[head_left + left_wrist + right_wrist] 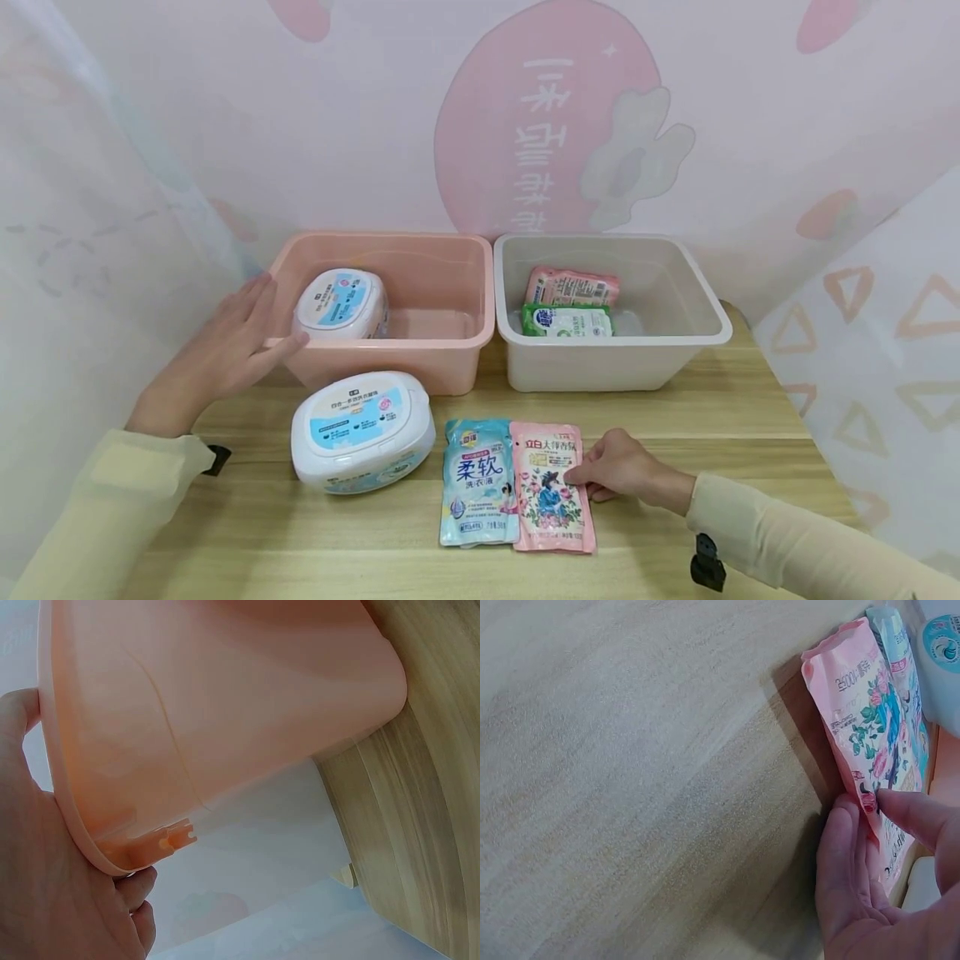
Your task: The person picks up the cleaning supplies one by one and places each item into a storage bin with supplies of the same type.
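My right hand [626,471] pinches the right edge of a pink laundry detergent pouch [551,500], thumb on its printed front and fingers at its side. That pouch lies on the table beside a blue detergent pouch [477,483]; in the right wrist view the thumb presses the pink pouch [866,727]. My left hand [225,337] rests at the left front corner of a pink bin [390,358], thumb along the front rim, the other fingers extended along its outer side. The left wrist view shows the palm against the bin's rim [64,787].
A white laundry tub [363,433] stands on the table before the pink bin, and a similar tub [341,304] sits inside it. Right beside is a grey-white bin [592,367] holding a pink pouch [573,286] and a green-and-white packet [567,321]. A printed curtain [360,125] hangs behind.
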Motion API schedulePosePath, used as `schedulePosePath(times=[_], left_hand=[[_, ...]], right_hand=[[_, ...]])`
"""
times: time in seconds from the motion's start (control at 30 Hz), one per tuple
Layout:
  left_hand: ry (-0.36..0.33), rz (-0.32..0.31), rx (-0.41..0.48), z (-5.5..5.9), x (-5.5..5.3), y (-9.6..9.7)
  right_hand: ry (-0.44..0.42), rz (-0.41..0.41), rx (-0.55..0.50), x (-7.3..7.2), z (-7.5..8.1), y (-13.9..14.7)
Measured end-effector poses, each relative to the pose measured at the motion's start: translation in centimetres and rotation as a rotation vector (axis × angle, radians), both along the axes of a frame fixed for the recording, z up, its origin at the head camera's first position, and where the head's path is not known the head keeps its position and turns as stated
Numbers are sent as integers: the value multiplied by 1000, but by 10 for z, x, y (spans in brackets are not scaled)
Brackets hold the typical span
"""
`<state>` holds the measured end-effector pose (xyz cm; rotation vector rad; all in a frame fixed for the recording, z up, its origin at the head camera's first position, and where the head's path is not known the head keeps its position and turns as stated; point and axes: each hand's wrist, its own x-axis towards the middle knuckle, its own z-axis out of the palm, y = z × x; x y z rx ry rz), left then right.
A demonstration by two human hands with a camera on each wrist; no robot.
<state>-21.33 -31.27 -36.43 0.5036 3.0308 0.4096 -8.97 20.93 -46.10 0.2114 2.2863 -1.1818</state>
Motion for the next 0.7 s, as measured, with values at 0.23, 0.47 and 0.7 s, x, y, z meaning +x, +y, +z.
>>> schedulePosePath(times=[0.23, 0.47, 0.7], left_hand=[[-15, 12, -5, -1, 1, -1], [-1, 0, -1, -1, 0, -1], [9, -6, 3, -3, -1, -2]], right_hand=[[1, -1, -53, 1, -2, 2], [19, 23, -101, -1, -3, 3], [68, 20, -106, -2, -1, 6]])
